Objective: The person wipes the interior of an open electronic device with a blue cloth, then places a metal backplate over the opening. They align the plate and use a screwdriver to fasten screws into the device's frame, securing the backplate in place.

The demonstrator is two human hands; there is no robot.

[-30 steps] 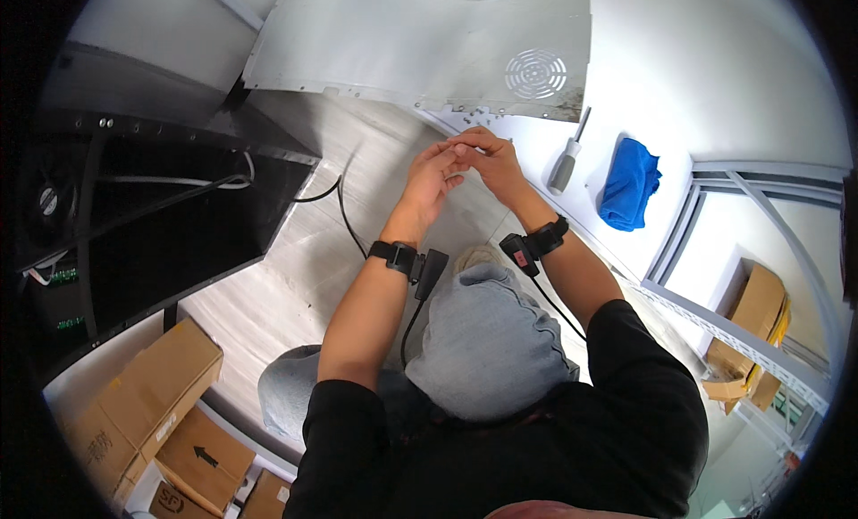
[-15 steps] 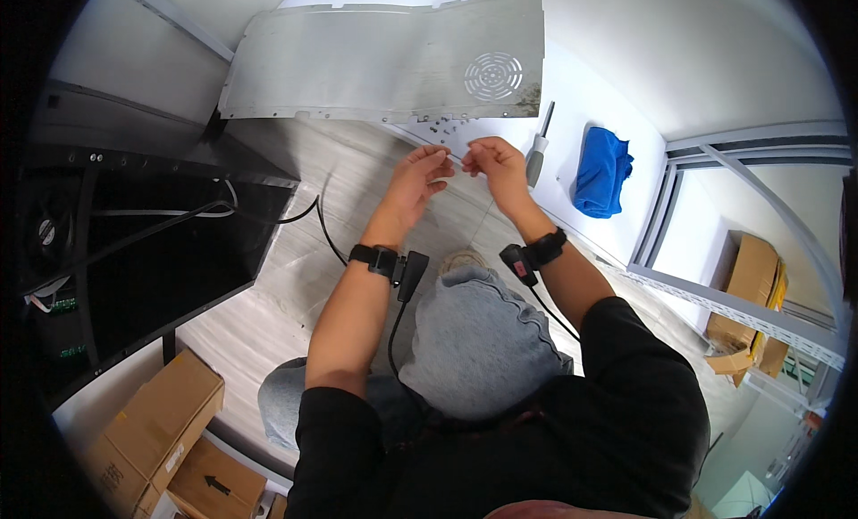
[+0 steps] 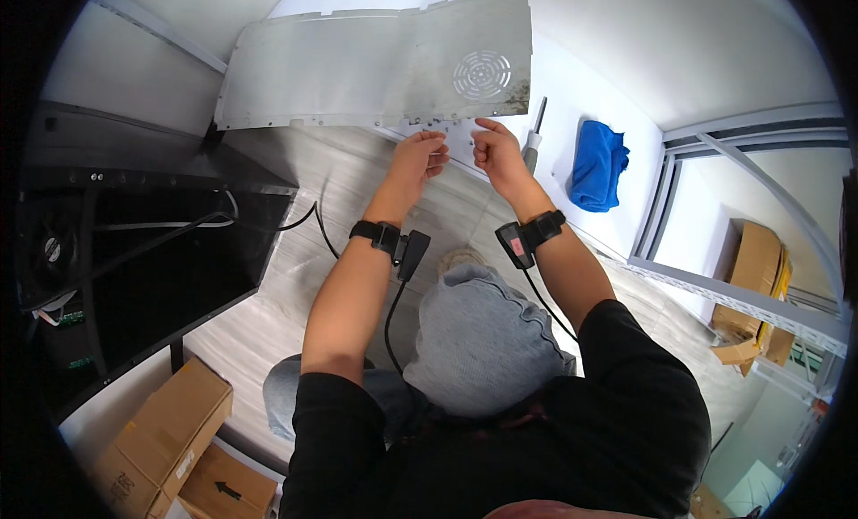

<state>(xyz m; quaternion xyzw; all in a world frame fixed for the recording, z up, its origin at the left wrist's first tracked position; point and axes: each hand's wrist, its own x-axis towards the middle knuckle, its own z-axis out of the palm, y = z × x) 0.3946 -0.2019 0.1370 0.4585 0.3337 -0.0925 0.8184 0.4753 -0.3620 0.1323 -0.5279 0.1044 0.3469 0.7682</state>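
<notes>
My left hand (image 3: 418, 164) is held with its fingers bent in, beside the near edge of a white surface (image 3: 554, 175). Whatever lies in those fingers, if anything, is hidden. Close to its right, my right hand (image 3: 502, 155) has the index finger stretched toward the lower edge of a grey metal panel (image 3: 357, 68), apart from the thumb, the other fingers curled. Several small screws (image 3: 435, 122) lie along that edge, just beyond my fingertips. A screwdriver (image 3: 533, 144) with a grey handle rests right of my right hand, partly hidden by it.
A folded blue cloth (image 3: 599, 166) lies to the right of the screwdriver. At left stands an open black cabinet (image 3: 170, 269) with cables and a fan. Cardboard boxes (image 3: 165, 430) sit at lower left, and a metal frame (image 3: 742, 296) stands at right.
My hands have drawn slightly apart and upward, toward the screws. My right index finger has stretched out from its bent position. The view has shifted a little.
</notes>
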